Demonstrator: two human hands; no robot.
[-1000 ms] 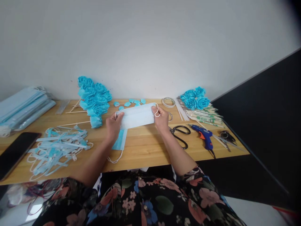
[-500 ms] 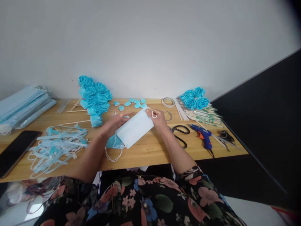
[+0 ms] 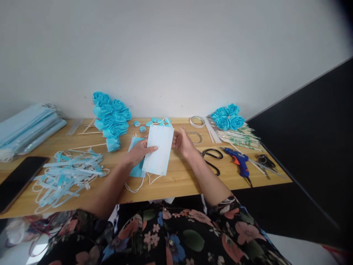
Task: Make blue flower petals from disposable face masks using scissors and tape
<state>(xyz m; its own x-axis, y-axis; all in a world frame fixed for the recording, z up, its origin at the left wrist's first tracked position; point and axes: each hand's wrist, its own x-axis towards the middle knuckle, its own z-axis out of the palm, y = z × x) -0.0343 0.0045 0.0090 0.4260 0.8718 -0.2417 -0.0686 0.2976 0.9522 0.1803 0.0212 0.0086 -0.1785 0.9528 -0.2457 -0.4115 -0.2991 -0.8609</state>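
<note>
I hold a pale blue face mask (image 3: 158, 149) upright above the wooden table (image 3: 179, 176), its long side running away from me. My left hand (image 3: 139, 152) grips its left edge, thumb on the front. On the mask's right edge, my right hand (image 3: 182, 141) is closed. White ear loops hang from the mask's near and far ends. A second, darker blue mask (image 3: 135, 169) lies flat on the table under my left hand.
Blue fabric roses (image 3: 111, 116) lie at the back, more roses (image 3: 227, 117) on packets of sticks at right. Black scissors (image 3: 211, 158), a blue glue gun (image 3: 239, 160) and tape rings (image 3: 197, 120) are right of my hands. Cut mask strips (image 3: 68, 173), a phone (image 3: 19, 178) and stacked masks (image 3: 26, 127) lie left.
The mask, held level and crosswise a second ago, has been turned about a quarter turn, so its long side now runs away from me. Both hands shifted their grip to its side edges.
</note>
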